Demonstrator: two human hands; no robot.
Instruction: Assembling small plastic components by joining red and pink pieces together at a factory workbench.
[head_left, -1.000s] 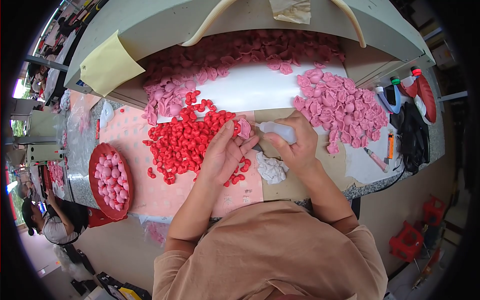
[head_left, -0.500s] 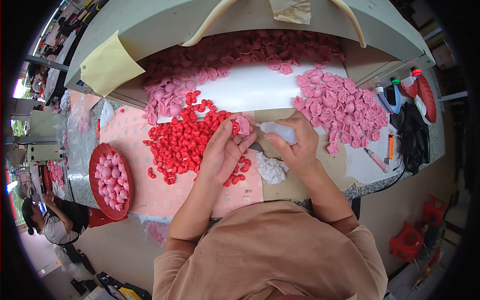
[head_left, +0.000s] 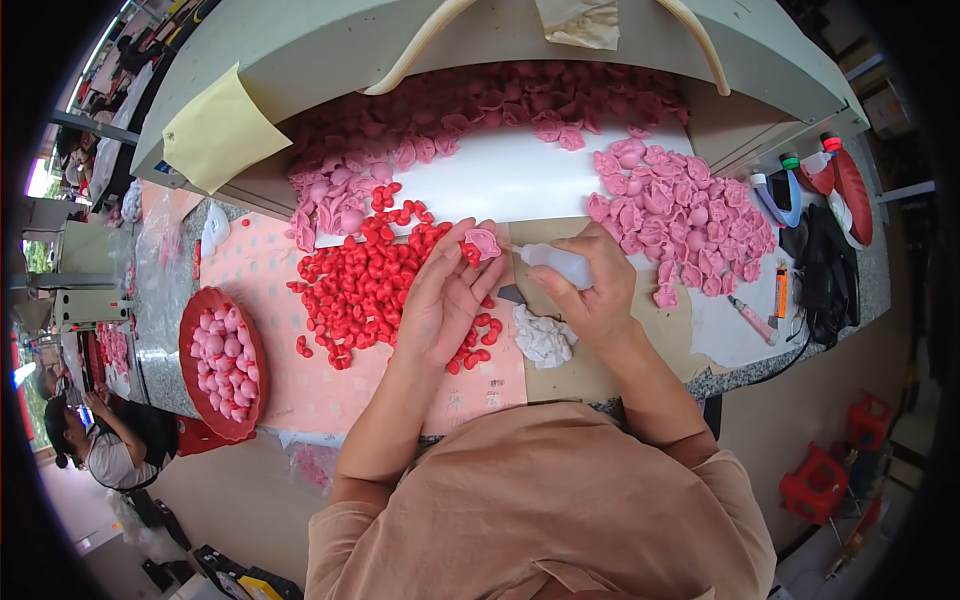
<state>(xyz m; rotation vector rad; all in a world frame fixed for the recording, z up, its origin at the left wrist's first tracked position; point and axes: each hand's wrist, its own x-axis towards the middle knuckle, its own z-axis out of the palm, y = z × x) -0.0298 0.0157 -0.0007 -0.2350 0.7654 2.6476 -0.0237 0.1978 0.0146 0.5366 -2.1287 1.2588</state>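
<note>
My left hand is palm up, its fingertips gripping a small pink petal-shaped cup piece. A bit of red shows at the cup's lower left side. In my right hand is a translucent white squeeze bottle, lying nearly level. Its thin nozzle points left at the pink piece; whether the tip touches it is too small to tell. Beside and beneath my left hand spreads a heap of glossy red rounded pieces. A crumpled white cloth lies between my forearms.
Pink cup pieces are heaped at right, with more under the grey hood. A red basket of pink-and-red pieces stands at left. A cutter and an orange tube lie at right. Another person is at far left.
My left fingers have tilted the pink piece and shifted it slightly up and left, with the fingers spread a little differently. The bottle and my right hand have barely moved.
</note>
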